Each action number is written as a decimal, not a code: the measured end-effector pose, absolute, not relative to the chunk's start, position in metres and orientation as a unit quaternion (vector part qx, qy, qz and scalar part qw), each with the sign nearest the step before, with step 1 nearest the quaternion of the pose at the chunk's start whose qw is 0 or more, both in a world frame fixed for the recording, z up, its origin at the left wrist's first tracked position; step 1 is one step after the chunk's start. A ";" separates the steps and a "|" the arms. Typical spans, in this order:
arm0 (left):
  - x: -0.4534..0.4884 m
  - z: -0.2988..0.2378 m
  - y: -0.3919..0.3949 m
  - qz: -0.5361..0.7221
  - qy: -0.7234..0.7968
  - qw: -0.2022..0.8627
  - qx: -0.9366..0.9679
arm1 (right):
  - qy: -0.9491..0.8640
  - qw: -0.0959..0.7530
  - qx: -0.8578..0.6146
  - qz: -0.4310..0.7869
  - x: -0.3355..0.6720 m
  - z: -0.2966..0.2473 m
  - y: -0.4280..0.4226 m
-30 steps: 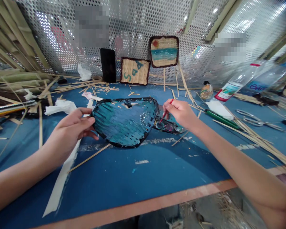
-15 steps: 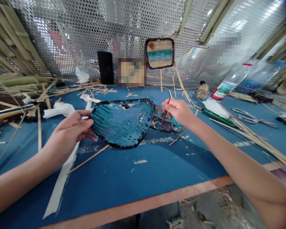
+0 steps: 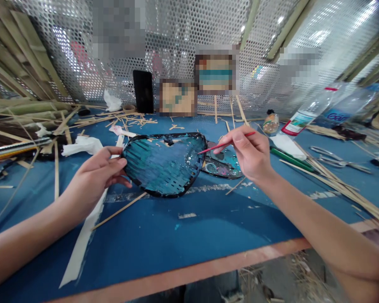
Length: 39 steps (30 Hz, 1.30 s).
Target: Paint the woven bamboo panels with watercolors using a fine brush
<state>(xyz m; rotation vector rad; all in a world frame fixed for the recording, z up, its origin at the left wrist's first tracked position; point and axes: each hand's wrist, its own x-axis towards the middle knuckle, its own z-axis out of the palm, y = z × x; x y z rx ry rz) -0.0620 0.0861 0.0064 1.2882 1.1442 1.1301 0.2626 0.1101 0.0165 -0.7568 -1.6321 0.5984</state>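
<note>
My left hand (image 3: 96, 176) grips the left edge of a heart-shaped woven mat (image 3: 164, 166), painted teal and blue with a dark rim, and holds it tilted above the blue table (image 3: 183, 240). My right hand (image 3: 248, 153) pinches a thin red paintbrush (image 3: 222, 146). The brush lies nearly level, its tip at the mat's right edge. A paint palette (image 3: 222, 166) with wet teal and mixed colours sits on the table just right of the mat, under my right hand.
Bamboo strips litter the table, thickest at left and right. A green pen (image 3: 290, 158), scissors (image 3: 341, 160) and plastic bottles (image 3: 312, 111) lie to the right. A black phone (image 3: 143, 91) leans on the perforated metal wall. White tissue (image 3: 82, 145) and a paper strip (image 3: 82, 240) lie left.
My right hand lifted the brush out of the palette and swung its tip left to the mat's right edge. My left hand kept its hold on the mat.
</note>
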 end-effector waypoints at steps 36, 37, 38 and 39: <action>-0.061 0.006 0.087 0.481 0.480 0.508 0.529 | -0.731 0.569 -0.266 0.268 0.262 0.008 0.110; -0.062 0.005 0.087 0.480 0.480 0.507 0.531 | -0.727 0.581 -0.253 0.266 0.260 0.009 0.108; -0.062 0.004 0.087 0.479 0.480 0.507 0.532 | -0.728 0.584 -0.242 0.265 0.258 0.010 0.106; -0.063 0.003 0.087 0.478 0.481 0.507 0.533 | -0.735 0.578 -0.236 0.263 0.256 0.011 0.103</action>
